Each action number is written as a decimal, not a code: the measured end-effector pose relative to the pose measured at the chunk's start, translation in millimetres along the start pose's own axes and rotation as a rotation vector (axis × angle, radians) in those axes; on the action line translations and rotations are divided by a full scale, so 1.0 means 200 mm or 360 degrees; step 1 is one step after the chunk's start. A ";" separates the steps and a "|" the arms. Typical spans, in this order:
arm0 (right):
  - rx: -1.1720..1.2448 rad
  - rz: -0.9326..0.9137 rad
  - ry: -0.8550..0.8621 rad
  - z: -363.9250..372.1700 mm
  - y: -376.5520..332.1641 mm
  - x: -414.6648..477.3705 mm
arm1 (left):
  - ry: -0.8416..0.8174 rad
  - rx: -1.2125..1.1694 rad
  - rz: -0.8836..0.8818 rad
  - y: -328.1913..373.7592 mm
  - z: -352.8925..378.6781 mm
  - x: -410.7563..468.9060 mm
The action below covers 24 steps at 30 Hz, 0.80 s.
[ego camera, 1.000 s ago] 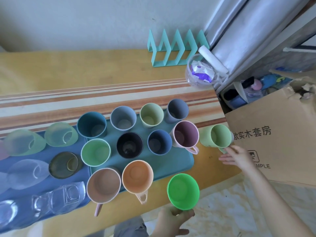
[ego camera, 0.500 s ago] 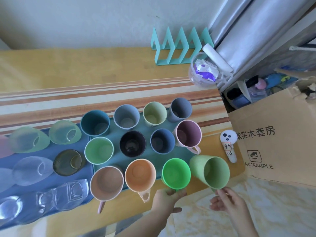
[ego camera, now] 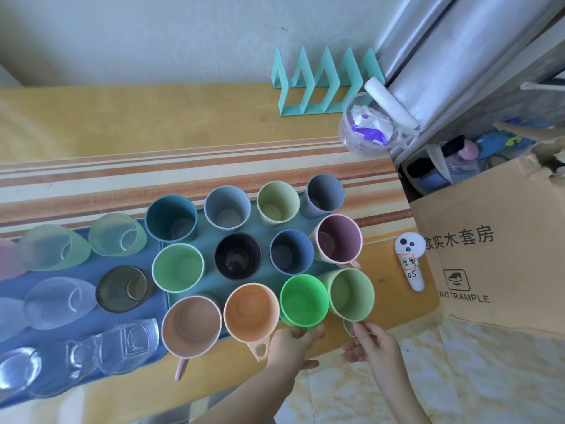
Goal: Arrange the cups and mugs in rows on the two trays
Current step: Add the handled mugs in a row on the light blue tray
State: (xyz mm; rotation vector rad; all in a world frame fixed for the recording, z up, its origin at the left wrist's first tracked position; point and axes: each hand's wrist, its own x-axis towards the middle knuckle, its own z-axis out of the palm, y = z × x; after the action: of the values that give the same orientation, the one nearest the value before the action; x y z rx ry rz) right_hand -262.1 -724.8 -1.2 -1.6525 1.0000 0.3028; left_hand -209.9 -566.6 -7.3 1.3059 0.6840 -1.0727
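Observation:
A teal tray [ego camera: 171,296] holds several coloured plastic cups and mugs in rows. In its front row stand a pink mug [ego camera: 191,325], an orange mug [ego camera: 250,313], a bright green cup [ego camera: 304,299] and a pale green mug [ego camera: 351,293] at the right end. My left hand [ego camera: 293,344] grips the bright green cup at its base. My right hand [ego camera: 371,344] pinches the handle of the pale green mug. To the left, a blue tray [ego camera: 91,325] carries several clear and tinted glasses, most lying on their sides.
A cardboard box [ego camera: 495,261] stands close on the right. A white marker-like object [ego camera: 409,260] lies between box and trays. At the back are a teal rack [ego camera: 324,82] and a clear jug [ego camera: 365,127]. The table's front edge runs just under my hands.
The bright green cup has moved up onto the tray beside the orange mug. The pale green mug has come left and stands next to it at the row's right end.

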 end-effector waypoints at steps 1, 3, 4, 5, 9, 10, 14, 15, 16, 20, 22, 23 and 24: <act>0.0007 -0.0002 0.0005 0.00 0.00 0.00 | 0.0010 0.0017 0.0004 0.00 0.00 0.00; 0.0009 -0.0007 0.0017 0.01 -0.02 0.01 | 0.0024 0.0047 0.0008 0.01 0.00 0.01; 0.0006 -0.0006 0.0024 0.01 -0.02 0.02 | 0.0028 0.0053 0.0010 0.01 0.00 0.02; 0.0004 -0.0006 0.0028 0.01 -0.03 0.03 | 0.0028 0.0059 0.0011 0.01 0.01 0.02; -0.0010 -0.0010 0.0023 0.02 -0.03 0.06 | 0.0035 0.0068 0.0025 0.02 0.02 0.03; -0.0030 -0.0005 0.0011 0.03 -0.03 0.07 | 0.0045 0.0057 0.0026 0.03 0.02 0.03; -0.0072 0.0021 -0.0005 0.03 -0.02 0.08 | 0.0067 0.0024 -0.0002 0.05 0.02 0.05; -0.0071 0.0031 -0.0006 0.03 -0.02 0.09 | 0.0072 0.0010 -0.0011 0.05 0.02 0.06; -0.0074 0.0048 -0.0008 0.04 -0.02 0.09 | 0.0079 -0.0009 -0.0019 0.05 0.02 0.06; -0.0096 0.0124 -0.0025 0.04 -0.05 0.07 | 0.0102 -0.0031 -0.0051 0.04 0.04 0.08; -0.0267 0.0100 0.0024 0.02 -0.08 0.04 | 0.0096 -0.0005 -0.0052 0.03 0.03 0.08; -0.0418 0.0037 0.0095 0.00 -0.10 0.01 | 0.0091 0.0012 -0.0048 0.02 0.02 0.09; -0.0588 -0.0056 0.0208 -0.02 -0.14 -0.02 | 0.0081 0.0016 -0.0053 0.02 0.02 0.09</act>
State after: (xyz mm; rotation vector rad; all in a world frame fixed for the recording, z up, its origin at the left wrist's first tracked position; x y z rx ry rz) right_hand -245.2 -725.5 20.7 -2.0432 1.0563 0.3764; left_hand -199.7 -574.1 -20.9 1.3382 0.7415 -1.0745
